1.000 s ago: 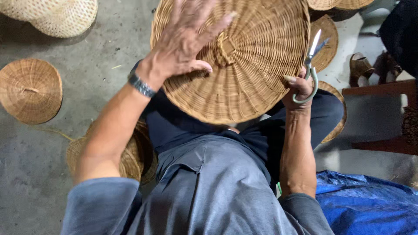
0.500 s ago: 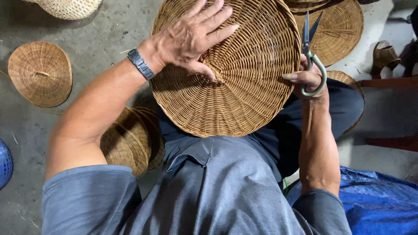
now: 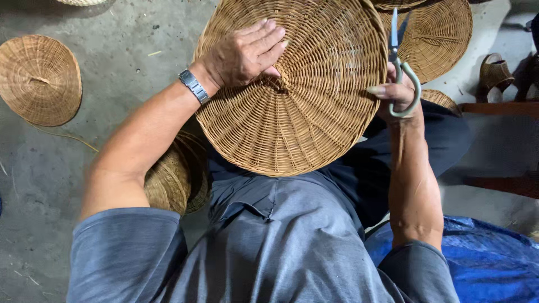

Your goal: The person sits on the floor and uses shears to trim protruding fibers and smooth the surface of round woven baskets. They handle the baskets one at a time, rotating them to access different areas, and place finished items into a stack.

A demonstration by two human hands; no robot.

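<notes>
free: bare floor (image 3: 129,50) left | blocked: woven discs (image 3: 39,78) (right side crowded)

Single view from a head-worn camera, looking steeply down the wearer's chest and lap to the concrete floor (image 3: 112,67), close enough that both forearms fill the frame (no second view shares the scene).

Woven tray (image 3: 314,112) on lap, left hand (image 3: 241,56) on it, scissors (image 3: 401,67) at its right edge

left hand (image 3: 244,53) flat, right hand (image 3: 393,92) gripping
</notes>
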